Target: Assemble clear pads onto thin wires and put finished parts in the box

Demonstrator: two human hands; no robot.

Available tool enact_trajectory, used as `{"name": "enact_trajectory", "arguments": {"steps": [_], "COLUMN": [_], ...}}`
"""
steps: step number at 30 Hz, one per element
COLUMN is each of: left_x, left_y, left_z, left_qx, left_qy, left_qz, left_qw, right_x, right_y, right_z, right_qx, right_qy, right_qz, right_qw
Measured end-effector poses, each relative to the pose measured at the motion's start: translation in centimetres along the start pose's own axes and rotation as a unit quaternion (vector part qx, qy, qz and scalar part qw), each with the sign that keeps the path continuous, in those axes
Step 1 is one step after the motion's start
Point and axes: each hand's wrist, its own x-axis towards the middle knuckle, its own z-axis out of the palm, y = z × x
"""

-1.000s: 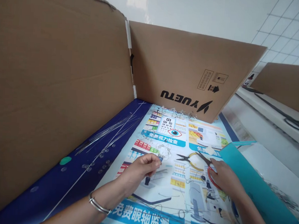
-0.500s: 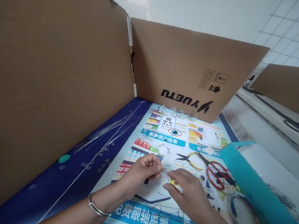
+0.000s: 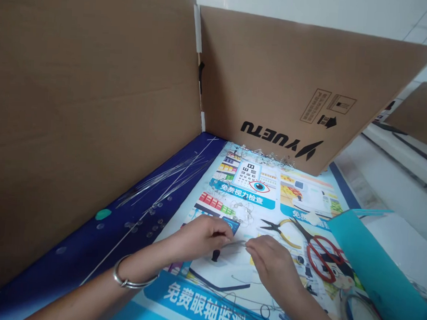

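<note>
A thin piece of wire stretches across the short gap between my two hands. My left hand is closed, thumb and fingers pinched on one end of it. The other end meets the pinched fingertips of my right hand. Below them, several loose dark wires lie on the printed sheet. Just beyond the hands is a small tangle of clear beads and thin wire. Pliers with yellow handles and red-handled scissors lie to the right.
Cardboard panels stand at the back and along the left. Straight wires, clear round beads and a green piece lie on the blue strip. A wire coil and a teal box are at right.
My right hand has closed its fingers and come up to the wire at my left hand. The wire now spans both hands. The camera view has shifted slightly.
</note>
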Motion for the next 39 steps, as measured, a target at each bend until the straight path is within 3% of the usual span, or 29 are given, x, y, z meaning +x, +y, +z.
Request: {"name": "enact_trajectory", "arguments": {"steps": [4,8,17,31,39], "left_x": [0.4,1.0,1.3,1.4,1.2], "left_y": [-1.6,-3.2,-3.9,-3.6,-2.9], "left_z": [-0.7,-1.4,-0.6,-0.4,-0.2], "left_qx": [0.164,0.223,0.193,0.198,0.212], "left_qy": [-0.007,-0.028,-0.079,-0.077,-0.084], "left_qz": [0.020,-0.004,-0.004,-0.001,-0.020], "left_qw": [0.986,0.974,0.978,0.977,0.973], "right_x": [0.0,0.1,0.2,-0.1,0.2], "right_y": [1.3,2.0,2.0,2.4,3.5], "right_z": [0.8,1.3,2.3,3.3,2.2], "right_qx": [-0.060,-0.100,-0.125,-0.134,-0.017], "right_qy": [-0.047,-0.076,-0.078,-0.067,-0.023], "right_qz": [-0.007,0.007,-0.016,-0.040,0.011], "right_qw": [0.997,0.992,0.989,0.988,1.000]}}
